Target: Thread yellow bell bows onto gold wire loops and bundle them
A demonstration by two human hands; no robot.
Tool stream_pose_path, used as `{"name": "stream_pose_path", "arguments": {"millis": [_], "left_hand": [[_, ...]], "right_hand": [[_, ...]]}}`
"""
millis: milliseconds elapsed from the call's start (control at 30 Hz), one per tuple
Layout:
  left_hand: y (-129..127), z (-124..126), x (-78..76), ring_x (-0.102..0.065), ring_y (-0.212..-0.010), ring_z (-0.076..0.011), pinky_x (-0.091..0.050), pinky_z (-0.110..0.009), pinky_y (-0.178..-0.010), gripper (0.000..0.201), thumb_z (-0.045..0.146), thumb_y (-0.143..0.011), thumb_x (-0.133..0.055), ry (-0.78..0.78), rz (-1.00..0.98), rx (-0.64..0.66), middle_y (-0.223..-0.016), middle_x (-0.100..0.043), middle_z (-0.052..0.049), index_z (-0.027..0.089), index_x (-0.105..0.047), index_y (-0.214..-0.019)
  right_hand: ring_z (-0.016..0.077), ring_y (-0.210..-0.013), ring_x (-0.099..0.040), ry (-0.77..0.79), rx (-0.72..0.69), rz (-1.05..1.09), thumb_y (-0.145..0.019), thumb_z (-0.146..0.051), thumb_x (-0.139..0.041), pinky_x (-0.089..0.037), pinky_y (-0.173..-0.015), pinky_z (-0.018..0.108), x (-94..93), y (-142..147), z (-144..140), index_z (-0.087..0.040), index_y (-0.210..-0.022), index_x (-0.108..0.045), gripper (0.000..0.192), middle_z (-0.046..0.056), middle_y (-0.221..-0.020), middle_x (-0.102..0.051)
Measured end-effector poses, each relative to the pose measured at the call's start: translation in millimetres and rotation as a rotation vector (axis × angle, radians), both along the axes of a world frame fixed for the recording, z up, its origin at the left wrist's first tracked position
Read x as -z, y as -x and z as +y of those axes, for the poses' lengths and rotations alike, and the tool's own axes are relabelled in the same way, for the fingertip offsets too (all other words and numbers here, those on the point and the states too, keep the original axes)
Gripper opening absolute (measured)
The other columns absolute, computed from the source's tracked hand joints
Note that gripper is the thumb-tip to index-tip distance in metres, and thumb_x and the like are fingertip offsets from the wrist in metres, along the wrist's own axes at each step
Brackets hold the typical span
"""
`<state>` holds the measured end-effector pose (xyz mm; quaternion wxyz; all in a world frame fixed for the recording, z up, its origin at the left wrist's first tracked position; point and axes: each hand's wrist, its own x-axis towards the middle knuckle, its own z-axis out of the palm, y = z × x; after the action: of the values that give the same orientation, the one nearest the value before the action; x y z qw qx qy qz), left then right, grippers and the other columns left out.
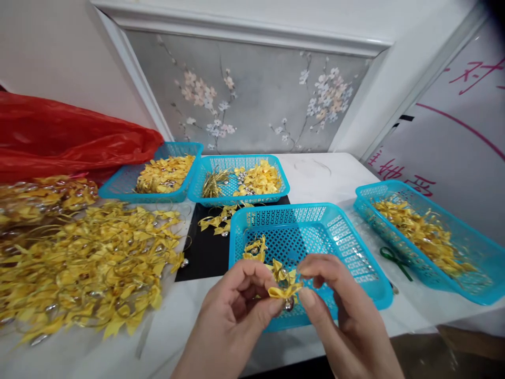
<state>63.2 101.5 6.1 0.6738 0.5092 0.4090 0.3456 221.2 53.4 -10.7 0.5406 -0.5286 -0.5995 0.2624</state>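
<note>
My left hand pinches a yellow ribbon bow between thumb and fingers, above the front blue basket. A small silver bell hangs under the bow's knot. My right hand is closed at the bow's right side, its thumb and curled fingertips at the ribbon's edge; exactly what they pinch is partly hidden. Just behind the held bow, more yellow ribbon shows, and another yellow bow lies inside the basket on its left side.
A large heap of yellow bows covers the table's left. Behind it lies a red plastic bag. More blue baskets with bows stand at the back left, back middle and right. A green ribbon lies between baskets.
</note>
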Motion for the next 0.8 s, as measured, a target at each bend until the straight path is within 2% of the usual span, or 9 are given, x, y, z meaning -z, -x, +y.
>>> {"name": "stream_pose_path", "arguments": {"millis": [133,267,367,533,633,800], "left_hand": [[-0.8,-2.2,2.3,-0.062,-0.073,-0.0109,-0.05,-0.017,-0.064,0.009,0.021,-0.08,-0.068,-0.138,0.088,-0.04,-0.077,-0.064,0.005,0.027,-0.062,-0.084],[1.9,-4.7,4.0,-0.066,-0.075,-0.0119,-0.054,-0.017,-0.068,0.012,0.02,-0.081,-0.066,-0.257,0.196,-0.073,-0.081,-0.068,0.005,0.029,-0.063,-0.088],[3.2,-5.2,6.3,-0.068,-0.077,-0.0112,-0.054,-0.016,-0.07,0.016,0.017,-0.083,-0.064,-0.291,0.219,-0.039,-0.083,-0.07,0.006,0.03,-0.064,-0.092],[2.7,-4.3,8.3,-0.068,-0.078,-0.0093,-0.055,-0.014,-0.069,0.027,0.011,-0.082,-0.061,-0.302,0.193,-0.004,-0.088,-0.072,0.008,0.033,-0.067,-0.097],[3.6,-4.2,9.8,-0.068,-0.078,-0.0089,-0.055,-0.015,-0.07,0.03,0.01,-0.083,-0.06,-0.346,0.213,0.002,-0.088,-0.071,0.008,0.034,-0.067,-0.1],[4.6,-4.2,14.3,-0.067,-0.079,-0.0081,-0.053,-0.015,-0.071,0.032,0.01,-0.084,-0.059,-0.444,0.282,0.003,-0.088,-0.067,0.009,0.037,-0.064,-0.101]], "right_hand": [[0.0194,-0.088,-0.056,-0.135,-0.036,-0.345,-0.089,-0.013,-0.058,-0.044,-0.073,0.033,-11.8,-8.0,6.5,-0.027,-0.097,-0.059,0.016,0.003,-0.099,-0.057],[0.0203,-0.082,-0.055,-0.235,-0.045,-0.522,-0.087,-0.011,-0.06,-0.039,-0.069,0.036,-14.8,-3.0,11.1,-0.02,-0.091,-0.06,0.01,0.004,-0.092,-0.061],[0.0196,-0.079,-0.054,-0.258,-0.022,-0.518,-0.087,-0.007,-0.055,-0.037,-0.069,0.037,-10.2,1.8,12.2,-0.017,-0.089,-0.059,0.011,0.005,-0.091,-0.061],[0.0182,-0.086,-0.056,-0.173,-0.065,-0.385,-0.089,-0.003,-0.052,-0.04,-0.074,0.035,-3.6,2.5,11.9,-0.017,-0.089,-0.057,0.014,0.005,-0.096,-0.06],[0.019,-0.084,-0.056,-0.205,-0.076,-0.431,-0.09,-0.006,-0.054,-0.039,-0.072,0.036,-5.2,1.6,12.6,-0.017,-0.092,-0.062,0.013,0.005,-0.096,-0.062],[0.0197,-0.08,-0.058,-0.185,-0.064,-0.465,-0.09,-0.006,-0.053,-0.037,-0.071,0.036,-7.1,2.7,14.8,-0.016,-0.085,-0.062,0.015,0.005,-0.093,-0.064]]}}
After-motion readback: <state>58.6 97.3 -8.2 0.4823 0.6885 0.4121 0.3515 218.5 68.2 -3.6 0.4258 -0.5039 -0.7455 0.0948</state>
